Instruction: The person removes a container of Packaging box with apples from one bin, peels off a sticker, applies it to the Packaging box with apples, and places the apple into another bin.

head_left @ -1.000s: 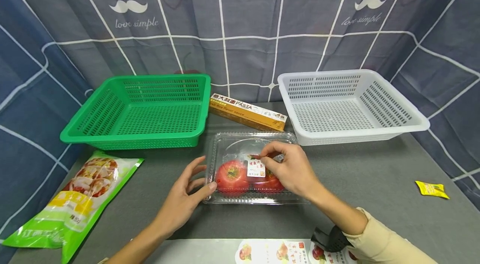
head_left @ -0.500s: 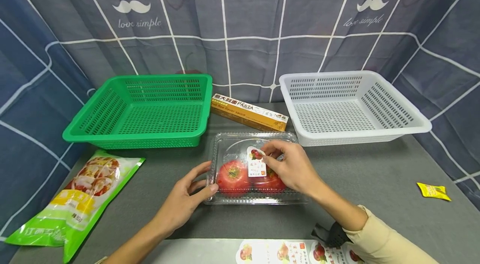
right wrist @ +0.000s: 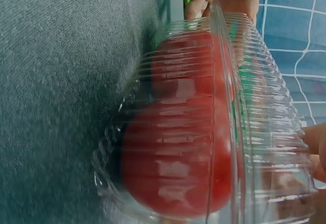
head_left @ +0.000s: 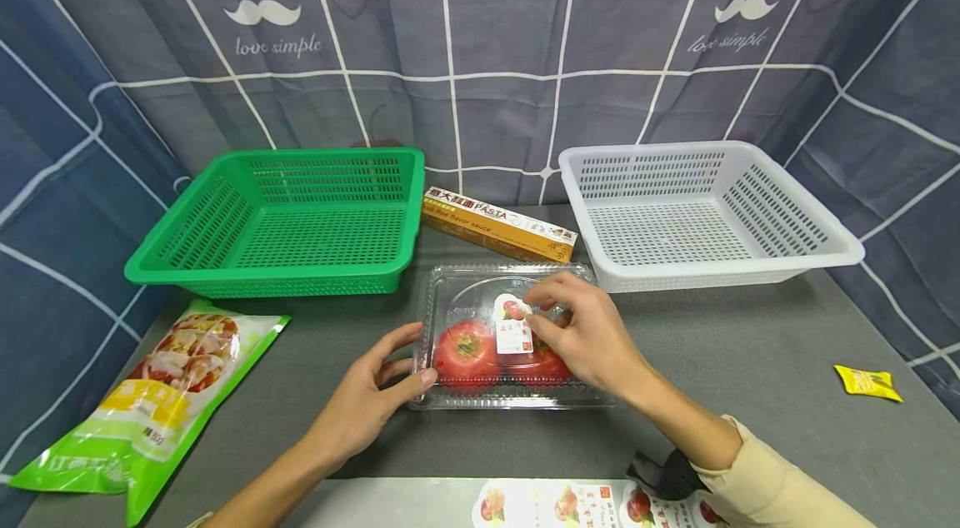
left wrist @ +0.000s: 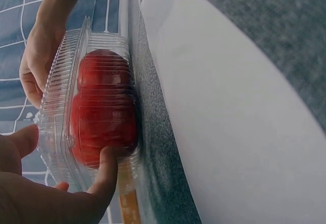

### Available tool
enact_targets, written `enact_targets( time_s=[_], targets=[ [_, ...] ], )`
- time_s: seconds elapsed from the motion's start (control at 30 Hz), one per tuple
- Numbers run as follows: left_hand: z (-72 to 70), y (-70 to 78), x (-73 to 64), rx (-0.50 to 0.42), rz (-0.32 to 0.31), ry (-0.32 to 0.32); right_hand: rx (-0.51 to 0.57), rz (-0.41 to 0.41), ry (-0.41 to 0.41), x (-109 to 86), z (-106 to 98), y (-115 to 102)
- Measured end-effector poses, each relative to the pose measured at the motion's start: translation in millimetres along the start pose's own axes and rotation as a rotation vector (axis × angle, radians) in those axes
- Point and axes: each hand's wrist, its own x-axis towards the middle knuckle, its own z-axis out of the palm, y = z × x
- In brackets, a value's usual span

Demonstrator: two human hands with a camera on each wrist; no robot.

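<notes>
Steadying left hand (head_left: pixel 360 403): there it was at the left end of the clear container (head_left: pixel 517 402), thumb at the near corner, fingers spread and loosely bent, touching without wrapping round.
Right hand (head_left: pixel 588 336): over the lid (head_left: pixel 468 295), fingers bent, thumb at the right edge of the sticker (head_left: pixel 513 338); whether it actually pinched the paper, I couldn't tell.
Clear container: flat on the desk (head_left: pixel 720 378), centre stage, just in front of the pasta box (head_left: pixel 498 226).
Tomatoes (head_left: pixel 467 355): two plump red ones side by side inside, probably most of the weight, and likely to roll or bruise if tipped.
Ribbed plastic: thin, springy and slick by the look of it, so a hard squeeze could well have buckled it.
Short ends: the place to grab, low down, fingers beneath, held level; the lid alone looked a risky grip.
Sticker: light, limp, probably tacky underneath; edges only, then flat, gentle pressure.
</notes>
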Motion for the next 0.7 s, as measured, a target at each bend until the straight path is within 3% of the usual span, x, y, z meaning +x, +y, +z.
enact_targets(
  time_s=[0.1,0.23,0.57,0.7],
  targets=[
    [-0.2,-0.1,-0.1,0.005,0.003,-0.002,-0.118,-0.088,-0.029,-1.7,-1.8,1.1],
    [-0.7,-0.4,-0.1,0.010,0.005,-0.004,-0.293,-0.156,-0.133,-3.1,-2.4,4.7],
    [-0.6,-1.5,0.1,0.039,-0.010,0.006,-0.560,-0.047,-0.330,-2.2,-0.8,4.3],
    [0.7,-2.0,0.9,0.050,-0.015,0.016,-0.612,-0.002,-0.376,-1.3,-0.1,4.6]
  ],
)
